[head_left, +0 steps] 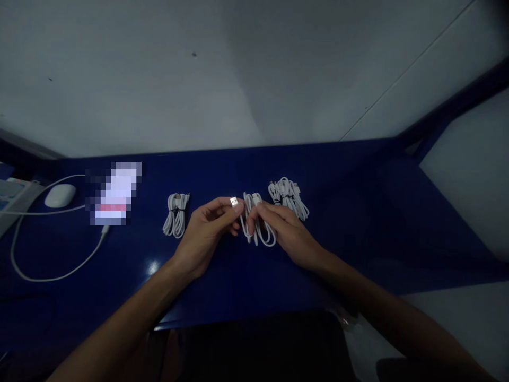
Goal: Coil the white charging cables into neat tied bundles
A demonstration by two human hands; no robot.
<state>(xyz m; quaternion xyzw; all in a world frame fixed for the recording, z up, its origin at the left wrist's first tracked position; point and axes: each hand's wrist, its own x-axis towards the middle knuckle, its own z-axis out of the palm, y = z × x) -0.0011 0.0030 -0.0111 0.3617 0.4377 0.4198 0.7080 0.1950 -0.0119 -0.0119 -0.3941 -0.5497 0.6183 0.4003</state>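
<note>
The desk has a smooth, glossy blue surface, and it reflects one bright spot of light. Behind it stands a matt grey wall with some small dark marks. Above the middle of the desk, between the two hands, is a white USB cable, thin, smooth and wound in loose oval loops. The left hand pinches its USB-A plug, flat, rectangular and of shiny metal, between thumb and forefinger. The right hand pinches the loops with its fingertips.

By count, one cable bundle, bound by a black tie, lies just beside the left hand. Near the right hand lies a group of similar bundles; they overlap, so I cannot tell their number. Farther left are one pixelated phone, one charging cord and one rounded white plastic case.
</note>
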